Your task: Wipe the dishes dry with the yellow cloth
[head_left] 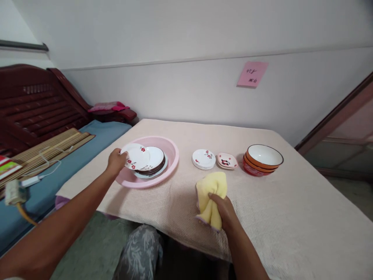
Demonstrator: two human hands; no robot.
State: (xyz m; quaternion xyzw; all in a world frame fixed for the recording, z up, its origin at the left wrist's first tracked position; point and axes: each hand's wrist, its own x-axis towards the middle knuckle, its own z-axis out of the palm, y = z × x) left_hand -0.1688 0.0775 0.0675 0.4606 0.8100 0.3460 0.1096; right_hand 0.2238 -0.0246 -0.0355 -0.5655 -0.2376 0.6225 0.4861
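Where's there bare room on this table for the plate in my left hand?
The tablecloth is free right of the yellow towel, in front of the orange bowls, and behind the pink basin along the wall. It's crowded along the row of small flowered plates and square dish, and inside the basin, which holds stacked plates.

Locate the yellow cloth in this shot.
In the head view, the yellow cloth is bunched in the right hand, just in front of the small stack of plates.

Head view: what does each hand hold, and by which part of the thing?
The left hand holds a white plate with red flowers by its rim. The right hand grips a yellow cloth, bunched around its lower middle.
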